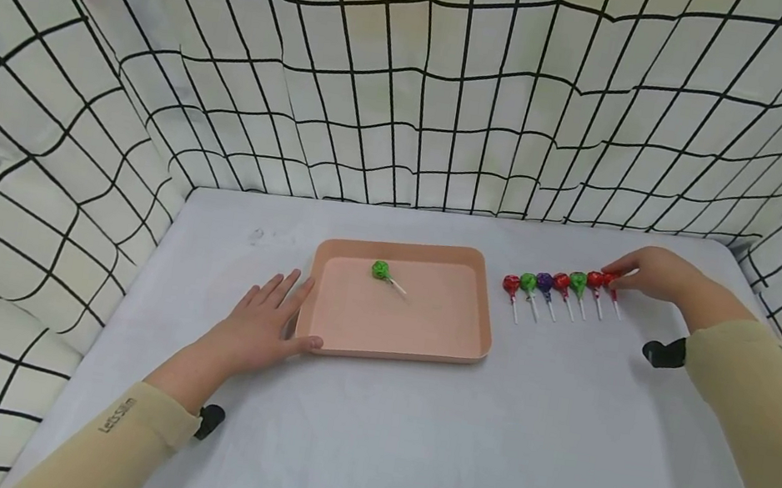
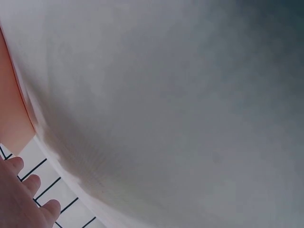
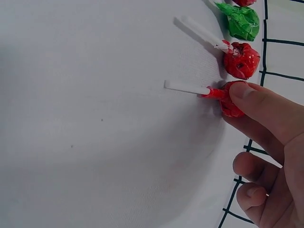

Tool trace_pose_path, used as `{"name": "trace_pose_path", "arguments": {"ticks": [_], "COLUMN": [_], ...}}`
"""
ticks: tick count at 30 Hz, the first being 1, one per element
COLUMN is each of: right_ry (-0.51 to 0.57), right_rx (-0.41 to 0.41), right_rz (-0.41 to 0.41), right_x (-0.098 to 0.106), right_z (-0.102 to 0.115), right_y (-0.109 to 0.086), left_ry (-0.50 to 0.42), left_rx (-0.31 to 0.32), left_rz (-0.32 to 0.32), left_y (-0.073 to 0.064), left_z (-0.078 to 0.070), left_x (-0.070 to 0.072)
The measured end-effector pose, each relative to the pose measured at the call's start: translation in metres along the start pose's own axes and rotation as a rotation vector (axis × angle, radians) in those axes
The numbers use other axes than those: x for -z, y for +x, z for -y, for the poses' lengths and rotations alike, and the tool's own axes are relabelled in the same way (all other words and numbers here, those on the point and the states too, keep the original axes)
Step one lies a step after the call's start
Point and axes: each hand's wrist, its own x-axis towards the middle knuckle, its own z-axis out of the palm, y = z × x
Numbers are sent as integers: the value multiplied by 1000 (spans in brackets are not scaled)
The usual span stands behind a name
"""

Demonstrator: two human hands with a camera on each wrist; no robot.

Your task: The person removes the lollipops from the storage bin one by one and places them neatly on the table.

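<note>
My right hand (image 1: 655, 273) pinches the head of a red lollipop (image 3: 231, 100) between thumb and forefinger, at the right end of a row of lollipops. Beside it in the right wrist view lie another red lollipop (image 3: 241, 61) and a green lollipop (image 3: 243, 23). My left hand (image 1: 262, 333) lies with spread, straight fingers against the left edge of a pink tray (image 1: 392, 337), its thumb at the near corner. Inside the tray lies one green lollipop (image 1: 381, 270), its white stick pointing right and toward me.
The row also has a purple lollipop (image 1: 544, 282) and more red and green ones, sticks toward me, right of the tray. A white cloth (image 1: 406, 449) covers the table. Black-lined white grid panels (image 1: 458, 102) rise at the back and both sides.
</note>
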Motion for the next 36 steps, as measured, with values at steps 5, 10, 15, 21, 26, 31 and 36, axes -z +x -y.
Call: {"name": "trace_pose_path", "arguments": {"ticks": [5, 10, 15, 21, 26, 31, 36], "right_ry": [4, -10, -16, -10, -5, 0, 0], "right_rx": [-1, -3, 8, 10, 15, 29, 58], "right_rz": [6, -4, -15, -26, -33, -39, -59], "right_x": [0, 0, 2, 9, 11, 14, 15], "right_z": [0, 0, 0, 1, 7, 17, 28], "right_y": [-1, -2, -4, -6, -8, -11, -11], "left_ry": [7, 7, 7, 8, 7, 10, 13], "left_rx": [1, -1, 2, 2, -4, -3, 0], "left_rz": [4, 7, 12, 5, -6, -5, 2], "left_y": [2, 2, 2, 1, 0, 0, 1], "left_z": [1, 2, 0, 0, 0, 0, 1], "left_x": [-2, -1, 0, 0, 0, 0, -1]}}
